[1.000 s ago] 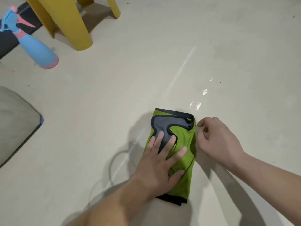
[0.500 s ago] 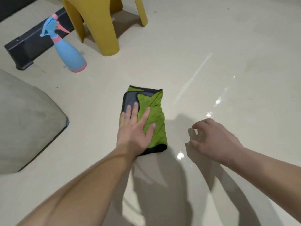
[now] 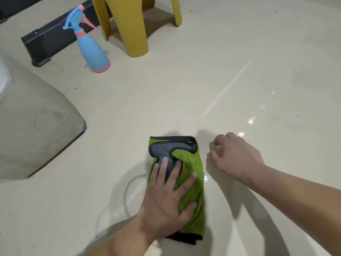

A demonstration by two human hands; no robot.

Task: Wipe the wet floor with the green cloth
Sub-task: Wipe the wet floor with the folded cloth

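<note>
A folded green cloth point(image 3: 191, 163) with a grey patch and black trim lies flat on the pale glossy floor point(image 3: 184, 93). My left hand point(image 3: 166, 198) presses on it with fingers spread and straight, covering its near half. My right hand point(image 3: 234, 157) rests on the floor just right of the cloth, fingers loosely curled, holding nothing. Wet glints point(image 3: 251, 120) and thin water streaks show on the floor to the right and beside the cloth's left edge.
A blue and pink spray bottle point(image 3: 92, 50) stands at the back left. Yellow stool legs point(image 3: 134, 30) rise behind it. A black bar point(image 3: 48, 41) lies along the far left. A grey cushion point(image 3: 31, 126) fills the left side.
My left hand has drawn the cloth back toward me and to the right, closer to my right hand. The view has shifted. My right hand stays propped on the floor.
</note>
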